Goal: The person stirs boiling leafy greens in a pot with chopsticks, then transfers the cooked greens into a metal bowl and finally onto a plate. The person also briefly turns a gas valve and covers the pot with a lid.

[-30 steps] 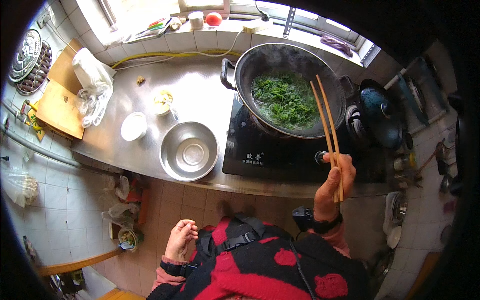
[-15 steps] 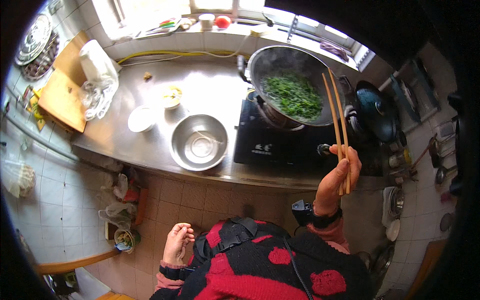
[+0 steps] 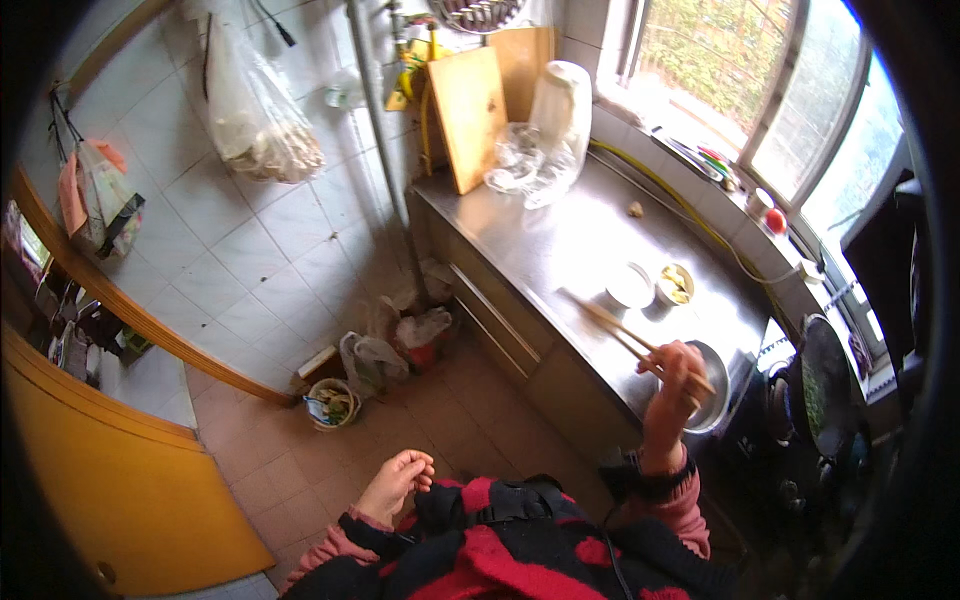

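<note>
A pair of long wooden chopsticks [image 3: 628,340] is gripped in my right hand [image 3: 672,382], over the counter's front edge. The hand partly covers a steel bowl [image 3: 712,405]. Beyond the chopstick tips stand a white bowl [image 3: 630,286] and a small dish of pale yellow pieces [image 3: 676,284]. At the far right a dark wok [image 3: 812,345] holds green leafy vegetables [image 3: 815,400], seen only edge-on. My left hand [image 3: 395,487] hangs in front of my body with its fingers curled in and nothing visible in them.
A wooden cutting board [image 3: 467,120] and a plastic-wrapped white stack [image 3: 563,110] stand at the counter's back left. Below, near the wall, are plastic bags [image 3: 372,362] and a small bin [image 3: 331,404]. A yellow door [image 3: 110,470] is at the left.
The view has swung left, bringing the wall and door into sight. My right hand has moved from beside the wok to above the steel bowl, and the chopsticks now point left.
</note>
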The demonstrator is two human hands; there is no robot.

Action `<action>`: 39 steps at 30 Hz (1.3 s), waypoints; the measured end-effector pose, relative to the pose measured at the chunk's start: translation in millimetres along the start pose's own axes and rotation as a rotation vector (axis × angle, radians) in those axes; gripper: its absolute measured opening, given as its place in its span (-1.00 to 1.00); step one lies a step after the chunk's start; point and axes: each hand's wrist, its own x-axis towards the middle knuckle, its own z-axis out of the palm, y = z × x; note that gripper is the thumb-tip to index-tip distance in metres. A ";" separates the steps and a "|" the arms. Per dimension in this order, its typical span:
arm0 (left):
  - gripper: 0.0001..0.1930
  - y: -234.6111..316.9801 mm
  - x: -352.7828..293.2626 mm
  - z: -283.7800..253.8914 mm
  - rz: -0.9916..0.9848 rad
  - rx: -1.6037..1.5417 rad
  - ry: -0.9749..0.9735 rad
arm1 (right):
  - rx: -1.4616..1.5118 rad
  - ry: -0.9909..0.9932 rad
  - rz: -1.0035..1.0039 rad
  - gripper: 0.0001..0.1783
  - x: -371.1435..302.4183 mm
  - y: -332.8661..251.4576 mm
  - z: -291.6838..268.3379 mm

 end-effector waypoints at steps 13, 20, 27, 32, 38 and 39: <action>-0.88 37.6 -4.6 -98.4 0.165 -0.352 0.434 | 0.634 -0.428 0.573 -0.87 177.0 63.4 348.2; -0.88 110.4 49.7 -100.4 0.238 -0.396 0.453 | 0.593 -0.368 0.518 -0.88 283.2 94.7 460.9; -0.87 136.0 62.7 -121.1 0.253 -0.363 0.506 | 0.324 -0.382 0.310 -0.79 323.4 135.7 527.1; -0.72 124.9 80.6 -173.6 0.295 -0.252 0.413 | -0.097 -0.268 0.086 -0.67 335.4 136.6 554.7; -0.87 132.4 72.8 -213.3 0.315 0.075 0.356 | -0.289 -0.105 0.023 -0.60 331.7 103.5 548.5; -0.87 136.6 74.6 -214.3 0.295 0.067 0.348 | -0.286 -0.110 0.036 -0.60 331.0 101.6 546.7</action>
